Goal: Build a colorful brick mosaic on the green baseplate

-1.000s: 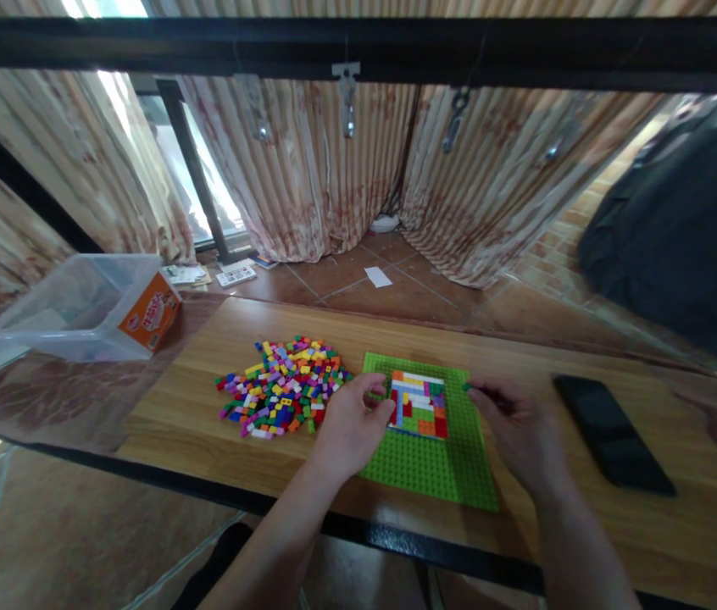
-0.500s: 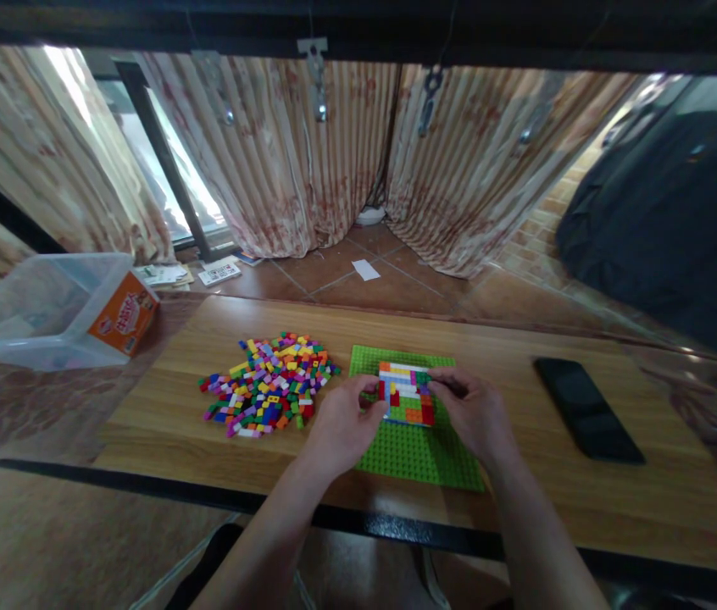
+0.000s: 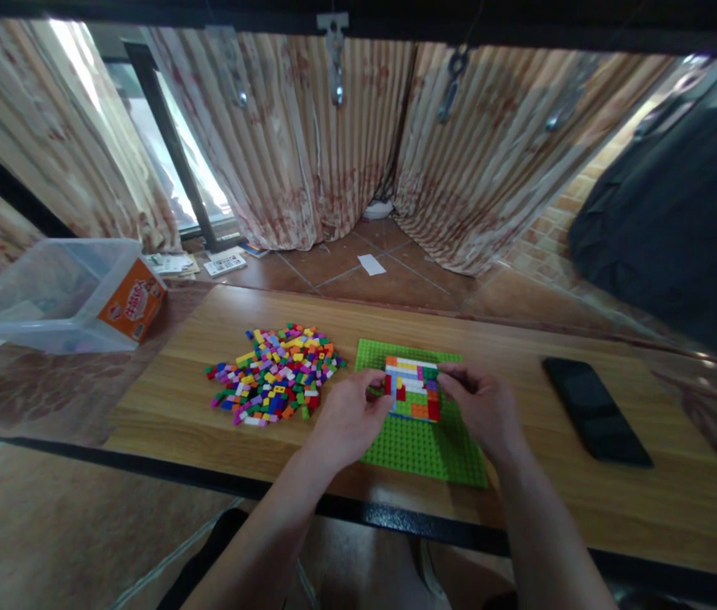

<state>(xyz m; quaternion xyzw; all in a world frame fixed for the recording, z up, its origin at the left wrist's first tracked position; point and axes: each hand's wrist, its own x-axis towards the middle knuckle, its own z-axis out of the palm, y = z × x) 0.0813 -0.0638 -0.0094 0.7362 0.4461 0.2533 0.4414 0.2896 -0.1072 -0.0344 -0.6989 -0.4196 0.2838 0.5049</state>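
A green studded baseplate (image 3: pixel 422 449) lies on the wooden table (image 3: pixel 193 415). On its far half sits a flat patch of joined bricks (image 3: pixel 413 385) in orange, white, red, yellow and green. My left hand (image 3: pixel 349 419) has its fingers curled, with the fingertips at the patch's left edge. My right hand (image 3: pixel 486 411) has its fingertips on the patch's right edge. Whether either hand pinches a brick is hidden by the fingers. A pile of loose coloured bricks (image 3: pixel 275 373) lies just left of the plate.
A black phone (image 3: pixel 593 408) lies face up to the right of the plate. At the far left stands a clear plastic box (image 3: pixel 47 292) with an orange carton (image 3: pixel 133 309) in it. A black bar (image 3: pixel 397 521) runs along the table's near edge.
My right hand, which held a small green brick beside the plate, has moved left onto the patch's right edge. My left hand stays at the left edge. The camera has shifted a little.
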